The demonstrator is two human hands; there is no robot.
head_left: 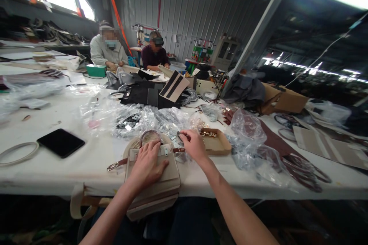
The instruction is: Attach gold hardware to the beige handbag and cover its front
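Note:
A beige handbag (pixel 168 174) hangs partly over the table's near edge. My left hand (pixel 149 162) lies on its upper face with the fingers stretched out. Small metal plates (pixel 166 152) show on the bag beside that hand. A brown strap (pixel 122 162) with a metal buckle sticks out to the left, and another brown strap end (pixel 178 150) to the right. Just right of the bag, my right hand (pixel 193 143) is closed in a pinch at small loose metal pieces (pixel 173 137). A small dark thing shows at its fingertips; its kind is unclear.
A cardboard tray (pixel 217 149) of gold-coloured fittings stands right of my right hand. Clear plastic bags (pixel 248 130) lie around. A black phone-like slab (pixel 61 142) and a pale ring (pixel 20 153) lie left. Two people (pixel 107 49) sit across the table.

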